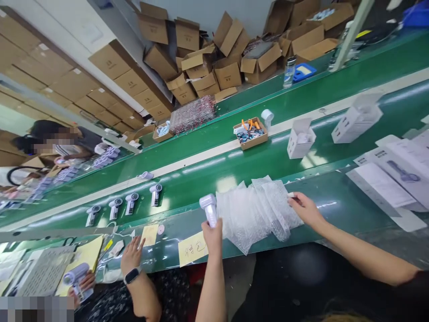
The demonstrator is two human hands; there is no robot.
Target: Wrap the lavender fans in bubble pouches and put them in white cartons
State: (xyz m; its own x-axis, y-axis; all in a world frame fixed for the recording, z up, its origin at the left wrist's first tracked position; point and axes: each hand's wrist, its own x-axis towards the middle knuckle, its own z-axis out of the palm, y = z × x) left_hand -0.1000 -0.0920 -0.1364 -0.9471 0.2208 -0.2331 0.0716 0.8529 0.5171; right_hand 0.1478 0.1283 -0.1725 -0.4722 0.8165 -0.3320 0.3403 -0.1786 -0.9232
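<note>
My left hand [213,235] is closed round the grip of a small white hand-held device [208,207], held upright over the near ledge of the green conveyor [275,154]. My right hand [303,209] rests on the right end of a stack of bubble-wrap bags [254,210], its fingers pinching the top bag's edge. The bags lie between my two hands.
Several more white devices [131,203] stand in a row on the belt to the left. A co-worker's hand [131,255] with a smartwatch lies by yellow paper notes [192,248]. White boxes [300,137], a small tool carton [250,132] and printed sheets [395,174] sit right; cardboard cartons pile behind.
</note>
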